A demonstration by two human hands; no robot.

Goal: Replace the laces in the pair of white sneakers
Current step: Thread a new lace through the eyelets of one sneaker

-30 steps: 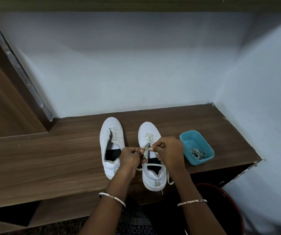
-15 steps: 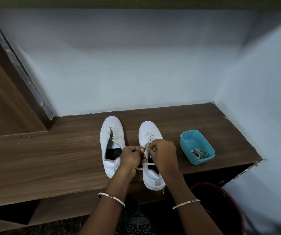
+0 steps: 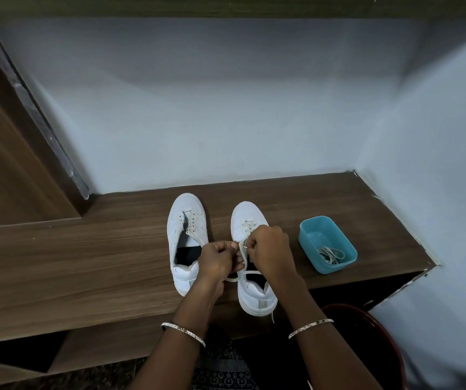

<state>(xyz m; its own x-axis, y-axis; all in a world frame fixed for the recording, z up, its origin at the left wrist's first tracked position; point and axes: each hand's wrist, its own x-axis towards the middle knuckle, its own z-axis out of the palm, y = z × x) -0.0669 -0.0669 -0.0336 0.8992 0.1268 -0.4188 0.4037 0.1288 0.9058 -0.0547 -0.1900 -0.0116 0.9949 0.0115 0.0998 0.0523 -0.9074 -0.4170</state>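
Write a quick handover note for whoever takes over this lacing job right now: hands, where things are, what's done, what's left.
Left hand and right hand both pinch the lace over the sneaker beside the blue tub.
Done: lace crosses only the toe-end eyelets.
Other sneaker: no lace.
Tub holds a coiled lace.
Left: both sneakers need full lacing.
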